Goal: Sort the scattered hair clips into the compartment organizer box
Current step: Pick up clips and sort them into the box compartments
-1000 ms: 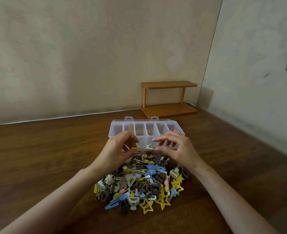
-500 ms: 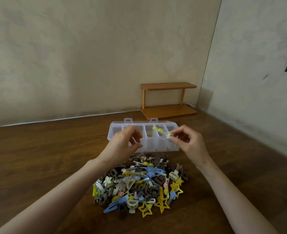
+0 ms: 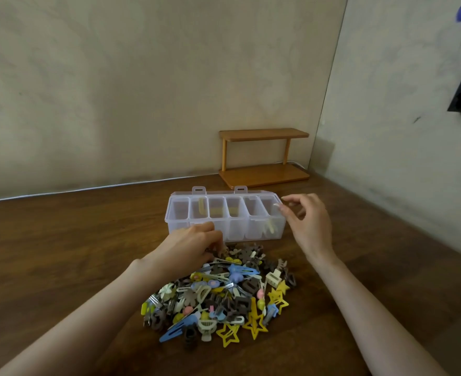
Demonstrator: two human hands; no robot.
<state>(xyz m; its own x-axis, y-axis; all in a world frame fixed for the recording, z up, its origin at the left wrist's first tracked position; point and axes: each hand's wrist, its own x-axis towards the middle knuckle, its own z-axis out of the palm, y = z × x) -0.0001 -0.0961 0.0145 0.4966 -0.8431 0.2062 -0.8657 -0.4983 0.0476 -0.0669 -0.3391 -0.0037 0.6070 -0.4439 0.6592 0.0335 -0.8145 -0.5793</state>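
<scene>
Now the right hand point(image 3: 306, 226) is being held, fingers released, over the organizer box point(image 3: 234, 232); the left hand point(image 3: 191, 248) is being curled into the hair clips point(image 3: 223, 294) piled before it, grasp unclear.

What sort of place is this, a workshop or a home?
Probably a room in a home: a dark wooden table set in a corner of plain walls, a small two-tier wooden shelf at the back, and a pile of hair clips by a clear organizer box.
</scene>
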